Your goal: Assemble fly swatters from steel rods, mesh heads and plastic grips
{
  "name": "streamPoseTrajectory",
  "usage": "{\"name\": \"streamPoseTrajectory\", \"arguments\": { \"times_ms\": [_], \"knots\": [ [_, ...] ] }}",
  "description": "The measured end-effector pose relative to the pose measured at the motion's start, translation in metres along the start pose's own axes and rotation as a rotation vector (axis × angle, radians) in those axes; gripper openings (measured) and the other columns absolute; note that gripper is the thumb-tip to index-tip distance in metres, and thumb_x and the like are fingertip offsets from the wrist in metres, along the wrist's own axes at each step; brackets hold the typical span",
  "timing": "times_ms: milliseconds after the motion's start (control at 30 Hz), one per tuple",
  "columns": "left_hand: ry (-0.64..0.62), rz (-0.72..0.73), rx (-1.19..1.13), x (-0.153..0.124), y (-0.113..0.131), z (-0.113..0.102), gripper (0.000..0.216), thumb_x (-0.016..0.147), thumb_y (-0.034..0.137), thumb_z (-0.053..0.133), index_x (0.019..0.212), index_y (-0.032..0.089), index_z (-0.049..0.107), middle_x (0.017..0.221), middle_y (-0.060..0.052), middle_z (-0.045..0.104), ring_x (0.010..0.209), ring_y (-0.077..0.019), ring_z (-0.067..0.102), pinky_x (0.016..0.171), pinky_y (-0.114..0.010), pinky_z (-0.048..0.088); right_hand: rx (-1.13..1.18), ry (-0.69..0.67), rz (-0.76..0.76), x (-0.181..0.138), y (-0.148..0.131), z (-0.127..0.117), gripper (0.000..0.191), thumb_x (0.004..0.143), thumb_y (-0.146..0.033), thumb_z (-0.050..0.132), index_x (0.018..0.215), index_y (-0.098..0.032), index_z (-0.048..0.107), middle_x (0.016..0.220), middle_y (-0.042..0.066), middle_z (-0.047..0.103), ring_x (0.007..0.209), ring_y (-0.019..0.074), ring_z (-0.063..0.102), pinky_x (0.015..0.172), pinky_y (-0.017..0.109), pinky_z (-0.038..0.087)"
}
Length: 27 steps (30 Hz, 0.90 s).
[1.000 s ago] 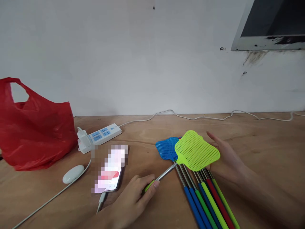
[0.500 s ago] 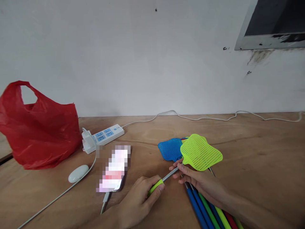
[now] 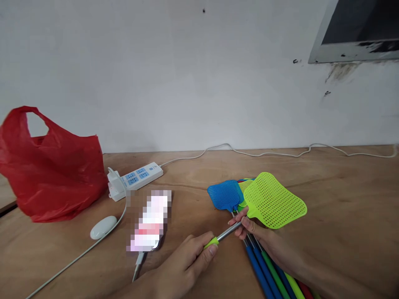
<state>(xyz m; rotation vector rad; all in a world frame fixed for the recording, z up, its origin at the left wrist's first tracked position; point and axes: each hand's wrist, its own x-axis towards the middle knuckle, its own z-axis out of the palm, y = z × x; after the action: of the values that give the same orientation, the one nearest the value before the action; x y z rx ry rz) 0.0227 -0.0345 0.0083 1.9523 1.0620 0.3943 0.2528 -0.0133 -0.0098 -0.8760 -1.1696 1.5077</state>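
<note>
A yellow-green fly swatter (image 3: pixel 276 201) with a perforated head and a metal shaft is held up between both hands. My left hand (image 3: pixel 187 263) is closed around its yellow-green grip. Near the head, my right hand (image 3: pixel 260 234) pinches the metal shaft between thumb and fingers. Beneath and beside it lies a bunch of other fly swatters, with a blue swatter head (image 3: pixel 222 195) at the left and part of another yellow head behind. Their blue handles (image 3: pixel 260 272), green handle (image 3: pixel 274 274) and other coloured handles run toward me, partly hidden under my right forearm.
A red plastic bag (image 3: pixel 56 174) stands at the left on the wooden table (image 3: pixel 349 216). Near it are a white power strip (image 3: pixel 141 176), a white oval device (image 3: pixel 103 227) and a blurred phone (image 3: pixel 152 220) on a charging cable. A thin cord (image 3: pixel 264 155) runs along the wall.
Both hands have shifted slightly right with the yellow-green swatter, and its head now looks larger and nearer. More of the blue and yellow heads beneath shows.
</note>
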Motion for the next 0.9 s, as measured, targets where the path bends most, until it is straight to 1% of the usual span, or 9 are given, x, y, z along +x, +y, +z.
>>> {"name": "streamPoseTrajectory", "arguments": {
  "times_ms": [100, 200, 300, 467, 533, 600, 700, 767, 900],
  "knots": [
    [-0.023, 0.022, -0.188, 0.003, -0.001, 0.002, 0.049, 0.100, 0.062, 0.034, 0.077, 0.021, 0.043, 0.071, 0.003, 0.045, 0.068, -0.0142, 0.041, 0.066, -0.027, 0.034, 0.011, 0.000, -0.003, 0.000, 0.002, -0.001, 0.024, 0.080, -0.047, 0.077, 0.086, -0.024, 0.073, 0.088, 0.002, 0.076, 0.071, 0.0148, 0.066, 0.072, 0.031, 0.054],
    [-0.154, -0.023, -0.501, 0.007, -0.003, 0.002, 0.051, 0.095, 0.068, 0.042, 0.074, 0.021, 0.039, 0.062, 0.007, 0.037, 0.054, -0.0108, 0.030, 0.051, -0.024, 0.027, 0.017, -0.008, -0.002, 0.000, 0.004, -0.004, 0.022, 0.081, -0.046, 0.077, 0.086, -0.024, 0.073, 0.087, 0.001, 0.075, 0.071, 0.0142, 0.065, 0.071, 0.030, 0.053],
    [-0.279, -0.115, -0.748, 0.008, -0.004, -0.001, 0.052, 0.088, 0.070, 0.053, 0.075, 0.023, 0.036, 0.057, 0.010, 0.033, 0.047, -0.0090, 0.021, 0.043, -0.023, 0.017, 0.029, 0.000, 0.003, 0.001, 0.004, -0.004, 0.024, 0.079, -0.047, 0.078, 0.084, -0.024, 0.073, 0.085, 0.001, 0.075, 0.067, 0.0132, 0.062, 0.069, 0.029, 0.053],
    [-0.361, -0.181, -0.861, 0.006, -0.004, -0.003, 0.052, 0.086, 0.069, 0.057, 0.075, 0.023, 0.034, 0.053, 0.011, 0.025, 0.044, -0.0085, 0.014, 0.041, -0.023, 0.010, 0.031, 0.023, -0.008, -0.001, -0.004, 0.002, 0.026, 0.077, -0.049, 0.079, 0.081, -0.024, 0.074, 0.080, 0.001, 0.073, 0.065, 0.0135, 0.060, 0.067, 0.029, 0.053],
    [-0.293, -0.185, -0.791, 0.005, -0.004, -0.002, 0.054, 0.085, 0.073, 0.055, 0.077, 0.023, 0.037, 0.058, 0.010, 0.031, 0.047, -0.0089, 0.019, 0.042, -0.023, 0.015, 0.036, 0.047, -0.012, -0.001, -0.007, 0.004, 0.027, 0.075, -0.050, 0.080, 0.080, -0.024, 0.074, 0.077, 0.001, 0.072, 0.065, 0.0139, 0.061, 0.067, 0.030, 0.053],
    [-0.169, -0.138, -0.618, 0.005, -0.004, -0.001, 0.055, 0.087, 0.075, 0.049, 0.078, 0.022, 0.041, 0.066, 0.007, 0.037, 0.053, -0.0100, 0.028, 0.047, -0.022, 0.025, 0.058, 0.091, -0.018, 0.000, -0.009, 0.004, 0.029, 0.072, -0.050, 0.082, 0.079, -0.023, 0.074, 0.074, 0.001, 0.070, 0.065, 0.0142, 0.061, 0.067, 0.030, 0.053],
    [-0.002, -0.042, -0.268, 0.002, -0.005, -0.001, 0.052, 0.096, 0.069, 0.036, 0.080, 0.021, 0.047, 0.074, 0.003, 0.046, 0.069, -0.0142, 0.043, 0.067, -0.027, 0.038, 0.123, 0.192, -0.019, 0.004, -0.012, 0.000, 0.030, 0.066, -0.048, 0.087, 0.077, -0.023, 0.074, 0.075, 0.001, 0.071, 0.067, 0.0141, 0.061, 0.065, 0.027, 0.052],
    [0.034, -0.029, -0.078, 0.000, -0.006, -0.001, 0.049, 0.101, 0.062, 0.030, 0.084, 0.021, 0.050, 0.079, 0.001, 0.051, 0.077, -0.0168, 0.048, 0.076, -0.030, 0.038, 0.154, 0.220, -0.006, 0.006, -0.013, -0.002, 0.030, 0.065, -0.046, 0.088, 0.077, -0.022, 0.075, 0.078, 0.002, 0.072, 0.069, 0.0139, 0.062, 0.065, 0.026, 0.053],
    [0.067, -0.034, 0.119, -0.003, -0.007, 0.001, 0.044, 0.105, 0.053, 0.024, 0.090, 0.021, 0.051, 0.084, -0.001, 0.056, 0.082, -0.0195, 0.051, 0.077, -0.032, 0.038, 0.160, 0.150, 0.040, 0.005, -0.017, -0.002, 0.032, 0.067, -0.046, 0.087, 0.085, -0.021, 0.078, 0.085, 0.004, 0.075, 0.073, 0.0147, 0.065, 0.066, 0.026, 0.054]
  ]
}}
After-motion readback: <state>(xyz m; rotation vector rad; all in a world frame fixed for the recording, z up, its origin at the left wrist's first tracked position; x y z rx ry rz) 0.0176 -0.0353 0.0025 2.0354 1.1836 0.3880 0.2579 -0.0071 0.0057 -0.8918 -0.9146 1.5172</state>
